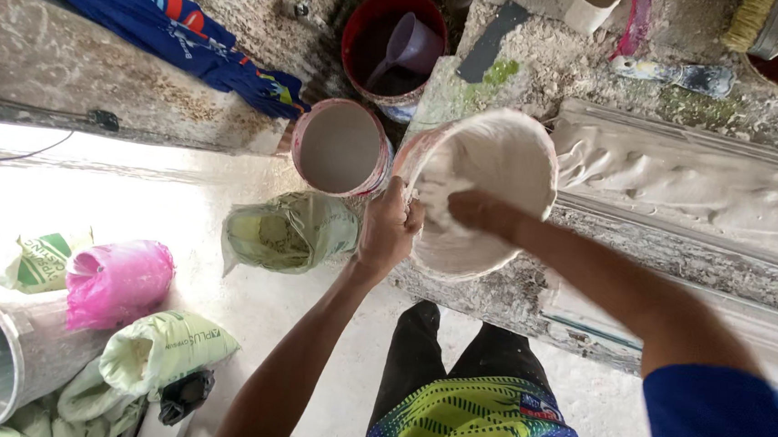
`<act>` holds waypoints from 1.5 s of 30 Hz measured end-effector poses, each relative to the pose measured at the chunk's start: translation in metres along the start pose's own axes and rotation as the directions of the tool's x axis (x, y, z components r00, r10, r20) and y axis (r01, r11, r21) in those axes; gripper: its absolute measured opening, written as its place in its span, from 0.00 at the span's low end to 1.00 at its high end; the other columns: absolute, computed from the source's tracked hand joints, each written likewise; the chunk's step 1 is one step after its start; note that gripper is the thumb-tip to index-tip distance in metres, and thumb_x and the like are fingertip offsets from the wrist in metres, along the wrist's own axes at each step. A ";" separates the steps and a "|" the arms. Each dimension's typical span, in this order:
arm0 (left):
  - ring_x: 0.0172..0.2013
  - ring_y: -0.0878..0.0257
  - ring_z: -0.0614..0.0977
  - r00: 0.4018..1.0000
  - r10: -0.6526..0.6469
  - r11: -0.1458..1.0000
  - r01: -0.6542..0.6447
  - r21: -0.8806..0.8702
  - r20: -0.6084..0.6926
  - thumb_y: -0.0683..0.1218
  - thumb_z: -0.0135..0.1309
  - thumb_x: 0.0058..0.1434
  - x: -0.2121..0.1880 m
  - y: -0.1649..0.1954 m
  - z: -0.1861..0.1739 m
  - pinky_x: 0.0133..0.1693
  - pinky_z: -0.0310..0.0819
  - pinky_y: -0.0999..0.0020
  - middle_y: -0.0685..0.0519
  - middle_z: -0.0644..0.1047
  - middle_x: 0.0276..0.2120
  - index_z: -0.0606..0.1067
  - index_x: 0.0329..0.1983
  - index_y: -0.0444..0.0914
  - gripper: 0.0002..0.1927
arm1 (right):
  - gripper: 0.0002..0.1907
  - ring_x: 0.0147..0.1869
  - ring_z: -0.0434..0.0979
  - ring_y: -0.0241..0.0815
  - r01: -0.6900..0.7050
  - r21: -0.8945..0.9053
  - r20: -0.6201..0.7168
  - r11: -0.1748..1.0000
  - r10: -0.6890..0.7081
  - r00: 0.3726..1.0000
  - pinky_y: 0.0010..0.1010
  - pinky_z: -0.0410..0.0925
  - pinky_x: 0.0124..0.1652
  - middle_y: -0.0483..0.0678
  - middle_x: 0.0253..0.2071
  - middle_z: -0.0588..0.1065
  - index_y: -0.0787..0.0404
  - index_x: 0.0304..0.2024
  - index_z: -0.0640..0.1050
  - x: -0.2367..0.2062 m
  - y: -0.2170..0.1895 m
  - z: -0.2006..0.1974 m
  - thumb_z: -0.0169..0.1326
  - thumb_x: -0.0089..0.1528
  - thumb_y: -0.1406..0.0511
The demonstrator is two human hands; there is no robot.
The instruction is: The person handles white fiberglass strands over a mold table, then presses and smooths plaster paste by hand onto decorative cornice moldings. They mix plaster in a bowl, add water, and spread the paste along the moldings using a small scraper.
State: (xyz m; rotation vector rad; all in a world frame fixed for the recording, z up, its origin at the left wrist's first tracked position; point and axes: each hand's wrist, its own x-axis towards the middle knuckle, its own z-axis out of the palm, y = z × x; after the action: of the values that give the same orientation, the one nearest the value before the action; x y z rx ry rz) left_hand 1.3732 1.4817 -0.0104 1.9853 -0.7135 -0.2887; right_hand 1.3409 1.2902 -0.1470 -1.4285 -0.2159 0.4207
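Both my hands were at the white bowl point(493, 162). Left hand point(388, 228) squeezed its rim tight. Right hand point(476, 211) dipped inside, fingers hidden. Just left stood an empty bucket point(339, 147).

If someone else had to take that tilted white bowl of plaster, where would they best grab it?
By the rim, probably from the near left side, where the left hand already grips the white bowl. It tilts toward the person, the right hand is inside, and the inner wall looks coated and slippery.
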 end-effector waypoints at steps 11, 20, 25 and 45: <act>0.25 0.58 0.82 0.998 0.065 0.978 -0.068 0.196 0.025 0.37 0.55 0.63 -0.034 -0.001 0.067 0.25 0.80 0.64 0.44 0.76 0.31 0.67 0.37 0.35 0.07 | 0.17 0.68 0.69 0.47 0.133 0.687 -0.261 0.715 0.072 0.963 0.40 0.61 0.69 0.52 0.60 0.72 0.60 0.61 0.72 -0.053 0.078 0.041 0.45 0.75 0.58; 0.30 0.46 0.83 0.997 0.073 0.969 -0.069 0.236 -0.008 0.40 0.56 0.62 -0.004 0.031 0.098 0.32 0.78 0.53 0.42 0.77 0.30 0.68 0.38 0.36 0.08 | 0.15 0.61 0.73 0.46 0.456 0.886 -0.461 0.084 0.056 0.886 0.37 0.67 0.63 0.51 0.54 0.75 0.59 0.55 0.74 -0.037 0.047 0.099 0.44 0.74 0.58; 0.36 0.43 0.81 0.973 0.089 0.967 -0.033 0.254 -0.211 0.36 0.53 0.60 0.032 0.016 0.076 0.38 0.74 0.49 0.38 0.76 0.36 0.71 0.50 0.30 0.14 | 0.13 0.51 0.79 0.47 0.540 0.830 -0.509 -0.141 0.205 0.836 0.38 0.73 0.55 0.51 0.44 0.79 0.61 0.44 0.77 -0.063 -0.021 0.061 0.46 0.72 0.60; 0.32 0.67 0.71 0.917 -0.313 0.948 0.316 -0.029 -0.250 0.30 0.44 0.59 -0.006 0.008 0.041 0.37 0.67 0.72 0.55 0.70 0.31 0.63 0.42 0.31 0.10 | 0.30 0.62 0.64 0.54 0.396 -0.058 -0.885 0.917 0.137 -0.445 0.50 0.58 0.59 0.59 0.60 0.63 0.62 0.63 0.62 -0.394 -0.012 -0.250 0.43 0.74 0.45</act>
State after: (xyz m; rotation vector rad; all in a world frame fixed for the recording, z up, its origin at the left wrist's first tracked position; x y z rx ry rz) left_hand 1.3454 1.4527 -0.0248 2.0987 -0.2320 -0.2163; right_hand 1.0825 0.9013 -0.1291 -0.8384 1.1957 -1.2354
